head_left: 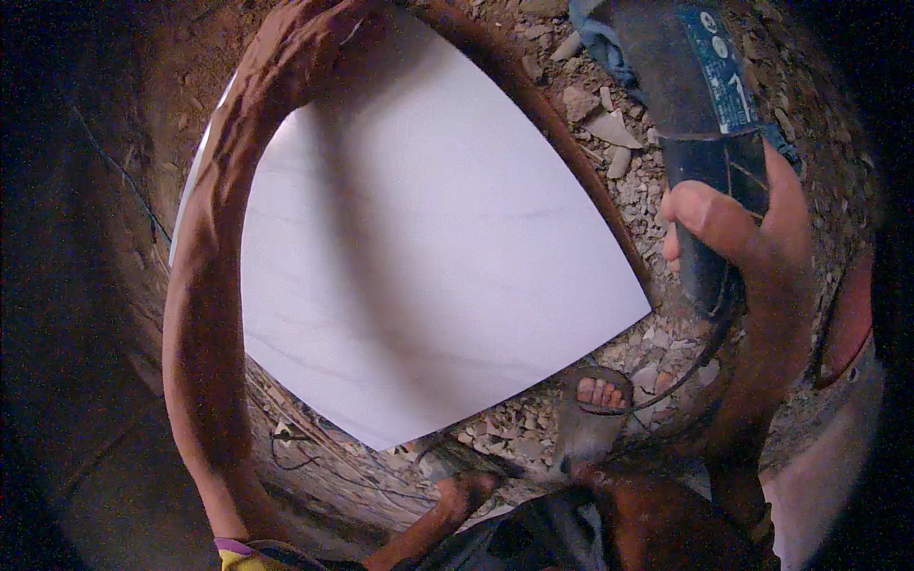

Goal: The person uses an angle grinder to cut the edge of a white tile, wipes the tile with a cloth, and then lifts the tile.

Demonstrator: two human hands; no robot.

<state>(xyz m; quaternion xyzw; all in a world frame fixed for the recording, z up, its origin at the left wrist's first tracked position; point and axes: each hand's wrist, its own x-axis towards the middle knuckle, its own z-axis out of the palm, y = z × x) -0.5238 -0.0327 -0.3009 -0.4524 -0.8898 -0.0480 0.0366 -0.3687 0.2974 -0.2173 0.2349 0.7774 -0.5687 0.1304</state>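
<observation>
A large white tile with faint grey veining lies in front of me, its near corners pointing toward my feet. My left arm reaches along its left side, and my left hand bends over the tile's far left edge. Shadow and the picture's upper edge hide most of those fingers, which look curled on the tile. My right hand is wrapped round the slim rear body of a dark corded power tool that looks like an angle grinder. It has a blue-green label, stands right of the tile, apart from it, and its front end is out of view.
Broken stone and tile rubble covers the ground around the tile. A blue cloth hangs beside the tool. The black power cord curves past my sandalled foot. Thin wires run along the dark left side.
</observation>
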